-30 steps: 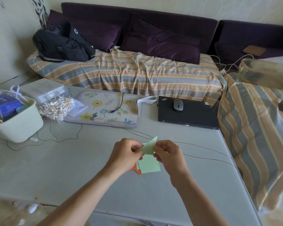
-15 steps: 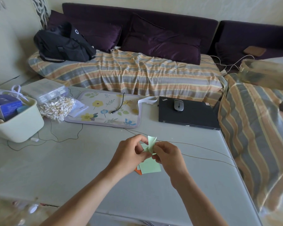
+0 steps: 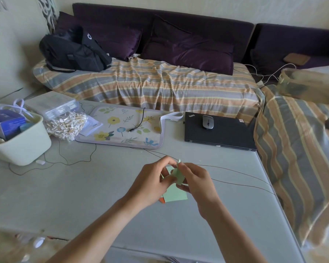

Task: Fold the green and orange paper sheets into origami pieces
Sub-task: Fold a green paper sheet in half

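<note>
Paper (image 3: 178, 174), green, light and limp, is pinched between left hand (image 3: 156, 182) and right hand (image 3: 196, 179) above the table (image 3: 84, 196), best held near its creases.

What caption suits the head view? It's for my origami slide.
Both hands, left hand and right hand, pinch a green paper piece above green sheets on the table.

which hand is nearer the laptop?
Right. The right hand sits below-left of the laptop; the left hand is farther left. Both pinch the green paper.
</note>
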`<move>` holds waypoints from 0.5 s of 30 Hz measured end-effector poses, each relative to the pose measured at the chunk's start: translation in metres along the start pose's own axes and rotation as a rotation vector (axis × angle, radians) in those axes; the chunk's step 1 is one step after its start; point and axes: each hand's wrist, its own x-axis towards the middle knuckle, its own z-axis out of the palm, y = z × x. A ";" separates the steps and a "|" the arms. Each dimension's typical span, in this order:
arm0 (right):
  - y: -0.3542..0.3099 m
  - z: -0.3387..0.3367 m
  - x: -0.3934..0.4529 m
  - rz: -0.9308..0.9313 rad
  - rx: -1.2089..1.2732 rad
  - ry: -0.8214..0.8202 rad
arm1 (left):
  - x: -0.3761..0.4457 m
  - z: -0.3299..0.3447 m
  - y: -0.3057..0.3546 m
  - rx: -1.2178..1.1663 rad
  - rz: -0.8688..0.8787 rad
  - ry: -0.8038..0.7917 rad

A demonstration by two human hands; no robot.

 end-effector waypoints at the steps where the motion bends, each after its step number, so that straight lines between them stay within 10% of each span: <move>1: 0.000 -0.001 0.000 0.004 0.017 -0.002 | 0.001 0.000 0.000 -0.008 -0.020 0.019; 15: 0.005 0.000 0.001 -0.018 -0.014 -0.009 | 0.007 0.001 -0.012 0.085 -0.073 0.181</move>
